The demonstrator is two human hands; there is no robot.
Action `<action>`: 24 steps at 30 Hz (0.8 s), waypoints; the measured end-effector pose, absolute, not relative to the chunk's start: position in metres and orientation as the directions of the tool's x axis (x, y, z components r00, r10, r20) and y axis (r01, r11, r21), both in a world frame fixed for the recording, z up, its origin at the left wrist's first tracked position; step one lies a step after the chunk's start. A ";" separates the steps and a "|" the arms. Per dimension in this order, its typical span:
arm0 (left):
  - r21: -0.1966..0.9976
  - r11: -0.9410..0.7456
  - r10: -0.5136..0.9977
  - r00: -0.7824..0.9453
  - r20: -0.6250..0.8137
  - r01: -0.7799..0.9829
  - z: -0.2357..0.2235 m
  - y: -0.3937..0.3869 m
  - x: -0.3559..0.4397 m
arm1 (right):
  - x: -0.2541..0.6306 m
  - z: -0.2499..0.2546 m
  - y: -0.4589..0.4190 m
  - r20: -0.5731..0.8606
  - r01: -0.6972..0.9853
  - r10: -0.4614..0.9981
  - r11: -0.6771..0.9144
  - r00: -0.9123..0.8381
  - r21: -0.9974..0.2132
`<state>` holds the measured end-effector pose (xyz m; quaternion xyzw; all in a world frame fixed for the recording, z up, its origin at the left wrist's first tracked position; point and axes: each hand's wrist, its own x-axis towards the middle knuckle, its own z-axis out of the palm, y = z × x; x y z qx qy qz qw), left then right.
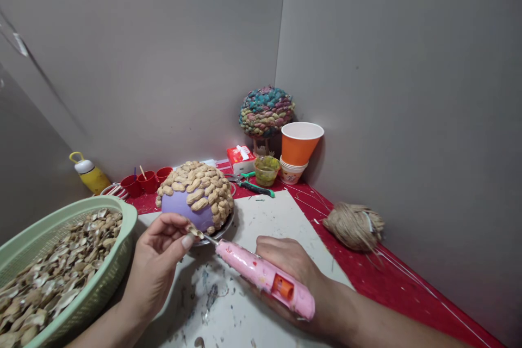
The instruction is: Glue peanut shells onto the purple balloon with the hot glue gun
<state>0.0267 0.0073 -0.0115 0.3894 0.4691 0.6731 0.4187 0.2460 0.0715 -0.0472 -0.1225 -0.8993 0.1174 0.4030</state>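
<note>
My left hand [163, 253] pinches a peanut shell [196, 232] between thumb and fingers. Wrapped around a pink glue gun [261, 272], my right hand [289, 263] points its metal nozzle at that shell, and the tip appears to touch it. Just behind both hands, a purple balloon-like dome [183, 206] sits on a metal dish [226, 227]. Peanut shells [199, 179] cover its top and right side, while part of the purple front is bare. At my left stands a green basket [129, 217] full of loose peanut shells [61, 272].
A stained white board [261, 223] lies on the red tabletop [379, 283]. Behind it are red cups [149, 182], a yellow bottle [92, 174], pliers [255, 189], a tissue pack [241, 160], a green cup [266, 171], paper cups [300, 144] and a coloured shell tree [267, 111]. Twine [354, 225] lies right.
</note>
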 end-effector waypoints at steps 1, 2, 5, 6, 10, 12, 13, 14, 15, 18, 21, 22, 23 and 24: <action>0.958 -0.209 0.929 -0.346 0.131 -0.198 -0.011 0.007 0.027 | 0.246 -0.046 0.071 0.696 0.130 0.314 0.944 -0.646 -0.305; 0.958 -0.208 0.929 -0.346 0.130 -0.199 -0.011 0.007 0.027 | 0.246 -0.045 0.071 0.694 0.138 0.315 0.944 -0.647 -0.300; 0.958 -0.202 0.930 -0.346 0.122 -0.205 -0.011 0.007 0.027 | 0.246 -0.044 0.070 0.695 0.161 0.309 0.949 -0.649 -0.272; 0.958 -0.199 0.931 -0.345 0.120 -0.205 -0.011 0.007 0.027 | 0.246 -0.045 0.070 0.694 0.163 0.308 0.949 -0.651 -0.269; 0.962 -0.190 0.936 -0.334 0.116 -0.197 -0.013 0.007 0.028 | 0.247 -0.048 0.071 0.681 0.148 0.322 0.942 -0.658 -0.302; 0.962 -0.187 0.939 -0.323 0.116 -0.198 -0.012 0.005 0.029 | 0.247 -0.047 0.071 0.692 0.133 0.338 0.934 -0.638 -0.333; 0.962 -0.188 0.941 -0.318 0.118 -0.199 -0.011 0.005 0.029 | 0.247 -0.047 0.071 0.706 0.131 0.343 0.932 -0.620 -0.338; 0.961 -0.190 0.941 -0.316 0.120 -0.199 -0.010 0.004 0.029 | 0.247 -0.045 0.071 0.727 0.129 0.346 0.932 -0.593 -0.338; 0.961 -0.193 0.940 -0.317 0.124 -0.197 -0.009 0.003 0.029 | 0.247 -0.043 0.071 0.752 0.125 0.345 0.934 -0.561 -0.335; 0.959 -0.215 0.933 -0.329 0.145 -0.185 -0.004 0.000 0.027 | 0.249 -0.035 0.069 0.802 0.094 0.386 0.917 -0.456 -0.388; 0.950 -0.270 0.912 -0.356 0.201 -0.155 0.003 -0.002 0.024 | 0.251 -0.022 0.068 0.759 0.079 0.563 0.816 -0.328 -0.572; 0.948 -0.289 0.903 -0.366 0.224 -0.135 0.007 -0.004 0.022 | 0.250 -0.017 0.070 0.724 0.078 0.631 0.766 -0.280 -0.638; 0.946 -0.306 0.893 -0.377 0.246 -0.108 0.010 -0.006 0.021 | 0.249 -0.011 0.073 0.688 0.077 0.683 0.721 -0.246 -0.689; 0.945 -0.319 0.882 -0.388 0.268 -0.073 0.014 -0.009 0.019 | 0.247 -0.004 0.077 0.655 0.071 0.723 0.681 -0.219 -0.729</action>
